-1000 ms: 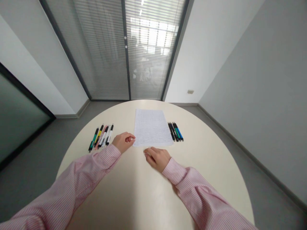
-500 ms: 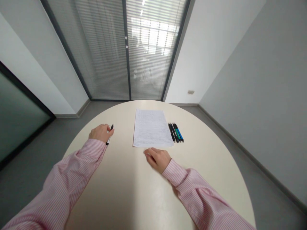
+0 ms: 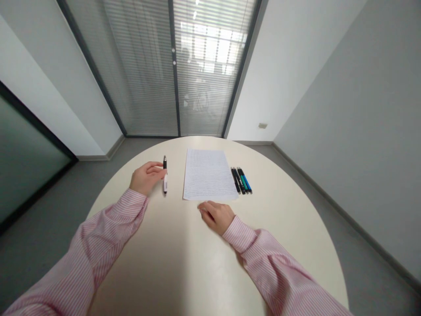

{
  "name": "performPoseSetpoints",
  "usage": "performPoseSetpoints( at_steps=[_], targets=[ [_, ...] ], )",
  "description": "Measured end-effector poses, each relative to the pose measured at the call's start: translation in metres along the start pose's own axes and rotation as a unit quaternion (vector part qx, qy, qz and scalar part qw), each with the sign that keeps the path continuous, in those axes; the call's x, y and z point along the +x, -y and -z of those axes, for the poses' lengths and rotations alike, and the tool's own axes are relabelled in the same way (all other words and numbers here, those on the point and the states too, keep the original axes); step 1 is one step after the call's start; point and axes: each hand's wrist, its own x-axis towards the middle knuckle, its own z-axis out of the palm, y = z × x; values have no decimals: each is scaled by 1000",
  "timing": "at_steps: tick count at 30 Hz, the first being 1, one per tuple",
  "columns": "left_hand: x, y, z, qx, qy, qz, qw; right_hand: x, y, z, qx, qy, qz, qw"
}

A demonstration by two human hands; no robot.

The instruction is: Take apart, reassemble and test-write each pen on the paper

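- Head view, nearest: right hand (image 3: 217, 217), fingers curled on table (image 3: 210, 267) by the paper's (image 3: 208, 175) lower edge, unmoved; can't tell if it grips anything.
- Left hand (image 3: 146, 177) pinches white-and-black pen (image 3: 165, 183) between thumb and fingers; hand has shifted toward paper since half a second ago; pen left of paper, apart.
- Paper and pen row (image 3: 244, 181) just beside its right edge: unchanged.
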Motion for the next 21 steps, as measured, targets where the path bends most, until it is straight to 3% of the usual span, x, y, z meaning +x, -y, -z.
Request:
performPoseSetpoints(
  at_steps=[3,5,7,11,15,21],
  targets=[
    [-9,-8,-14,-193,25,71,978,1,-3,0,64,-23,-22,997],
    [-18,-10,-26,-270,66,124,953,3,-6,-1,160,-61,-57,984],
    [-27,-9,-38,-311,94,160,932,4,-8,-1,292,-106,-95,946],
    [-42,-5,-55,-331,135,204,911,8,-10,-2,515,-154,-122,834],
    [-47,0,-60,-330,159,208,907,10,-18,-3,587,-214,-178,760],
    [-42,13,-57,-288,143,166,932,9,-31,0,638,-275,-255,673]
  ],
)
